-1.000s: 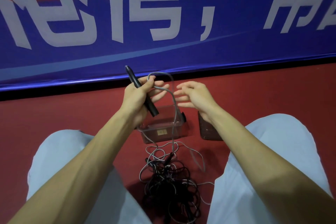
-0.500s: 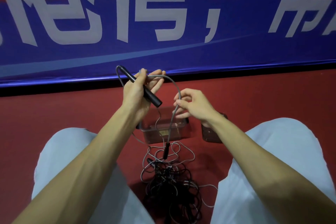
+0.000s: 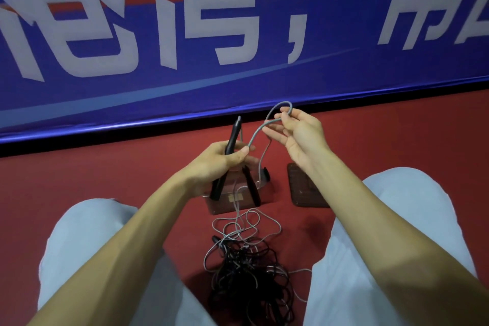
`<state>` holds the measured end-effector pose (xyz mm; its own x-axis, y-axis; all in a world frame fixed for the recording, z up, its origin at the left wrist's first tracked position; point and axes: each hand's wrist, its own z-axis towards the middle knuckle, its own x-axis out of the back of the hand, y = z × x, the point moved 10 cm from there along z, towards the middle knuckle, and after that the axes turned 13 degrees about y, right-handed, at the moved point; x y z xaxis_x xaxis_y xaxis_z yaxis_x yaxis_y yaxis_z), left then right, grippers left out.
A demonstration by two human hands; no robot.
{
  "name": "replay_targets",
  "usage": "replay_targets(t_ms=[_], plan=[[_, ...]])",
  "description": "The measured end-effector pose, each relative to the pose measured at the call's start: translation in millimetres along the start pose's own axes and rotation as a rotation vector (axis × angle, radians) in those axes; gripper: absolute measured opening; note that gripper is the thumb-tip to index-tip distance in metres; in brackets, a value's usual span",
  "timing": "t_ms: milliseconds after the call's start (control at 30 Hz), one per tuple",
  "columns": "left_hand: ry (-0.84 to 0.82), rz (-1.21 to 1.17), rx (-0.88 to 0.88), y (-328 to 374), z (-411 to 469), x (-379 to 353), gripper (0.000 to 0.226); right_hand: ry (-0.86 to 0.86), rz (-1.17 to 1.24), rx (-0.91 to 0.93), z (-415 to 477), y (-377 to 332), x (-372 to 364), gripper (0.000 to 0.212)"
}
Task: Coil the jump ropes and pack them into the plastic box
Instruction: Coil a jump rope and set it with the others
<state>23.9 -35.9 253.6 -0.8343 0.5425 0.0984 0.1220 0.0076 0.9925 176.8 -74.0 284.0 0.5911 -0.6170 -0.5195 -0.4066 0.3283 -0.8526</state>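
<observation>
Since our right hand has swung up, pinching the grey rope into a new loop, we judge coiling underway. Our left hand grips the black handle in front of the plastic box, with other ropes piled nearer.

The plastic box sat on the floor with its mouth partly barred from above by two black handles and a gray rope hanging from the left grip. The lid lay just right of it. Nearer the person, a rope tangle filled the gap between the legs. Bare floor lay open left of the box and toward the banner at the far edge.
</observation>
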Motion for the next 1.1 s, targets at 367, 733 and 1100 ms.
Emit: replay_targets(t_ms=[367,733,1100], plan=[[-0.018,0.126,-0.136,3,1,-3,0.01,0.144,0.349,-0.205,2,12,10,0.013],[0.01,0.381,-0.167,-6,7,3,0.02,0.257,0.308,-0.3,6,27,26,0.005],[0.201,0.995,-0.591,19,1,10,0.025,-0.081,-0.87,0.565,-13,-8,-22,0.021]])
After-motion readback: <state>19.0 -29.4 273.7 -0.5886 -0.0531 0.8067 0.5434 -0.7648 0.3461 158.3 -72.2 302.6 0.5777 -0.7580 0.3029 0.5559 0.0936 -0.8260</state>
